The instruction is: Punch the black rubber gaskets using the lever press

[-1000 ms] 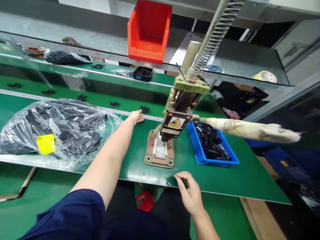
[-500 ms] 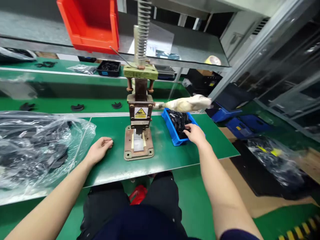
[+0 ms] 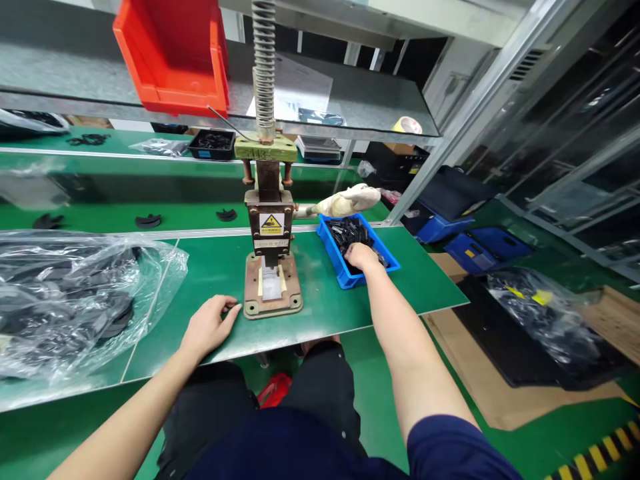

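On green bench matting, the right hand was sunk, grip unreadable, into the blue bin at the press's three o'clock, while the left hand was rested open at eight.

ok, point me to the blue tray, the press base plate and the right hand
blue tray (image 3: 345,279): head view, near front wall.
press base plate (image 3: 253,303): head view, bare front left corner.
right hand (image 3: 361,255): head view, back of the hand, down in the tray.

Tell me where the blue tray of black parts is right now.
In the head view the blue tray sits on the green bench, right of the hand press and under its wrapped lever; the right hand reaches into it.
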`<state>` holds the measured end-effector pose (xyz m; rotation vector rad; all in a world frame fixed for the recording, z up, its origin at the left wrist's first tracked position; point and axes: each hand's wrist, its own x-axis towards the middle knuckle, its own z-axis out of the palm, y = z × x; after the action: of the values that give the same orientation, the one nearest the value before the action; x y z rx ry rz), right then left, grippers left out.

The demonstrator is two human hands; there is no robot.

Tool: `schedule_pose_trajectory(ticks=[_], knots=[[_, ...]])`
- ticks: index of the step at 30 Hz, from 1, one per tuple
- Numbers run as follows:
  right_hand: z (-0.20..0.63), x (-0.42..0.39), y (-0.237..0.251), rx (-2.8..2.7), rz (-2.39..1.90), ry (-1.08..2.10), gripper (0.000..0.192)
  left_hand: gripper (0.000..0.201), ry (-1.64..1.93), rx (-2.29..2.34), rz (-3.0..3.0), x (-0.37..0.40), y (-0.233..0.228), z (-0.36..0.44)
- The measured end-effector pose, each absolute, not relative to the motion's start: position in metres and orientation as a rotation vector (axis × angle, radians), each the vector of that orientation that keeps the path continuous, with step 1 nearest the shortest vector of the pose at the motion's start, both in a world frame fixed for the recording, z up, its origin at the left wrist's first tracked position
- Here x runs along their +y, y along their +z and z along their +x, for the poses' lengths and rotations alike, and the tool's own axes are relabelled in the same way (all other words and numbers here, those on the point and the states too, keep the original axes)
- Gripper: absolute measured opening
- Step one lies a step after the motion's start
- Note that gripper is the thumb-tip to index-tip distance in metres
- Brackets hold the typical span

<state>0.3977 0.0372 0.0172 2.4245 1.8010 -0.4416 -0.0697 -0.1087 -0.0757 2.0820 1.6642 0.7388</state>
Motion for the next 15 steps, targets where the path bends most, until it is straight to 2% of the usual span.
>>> schedule_pose_trajectory(ticks=[15], knots=[[0.382, 0.038, 0.02, 1.731, 2.471, -0.471, 0.046, 0.035, 0.748, 1.613, 2.124, -0.112, -0.071, -0.067]])
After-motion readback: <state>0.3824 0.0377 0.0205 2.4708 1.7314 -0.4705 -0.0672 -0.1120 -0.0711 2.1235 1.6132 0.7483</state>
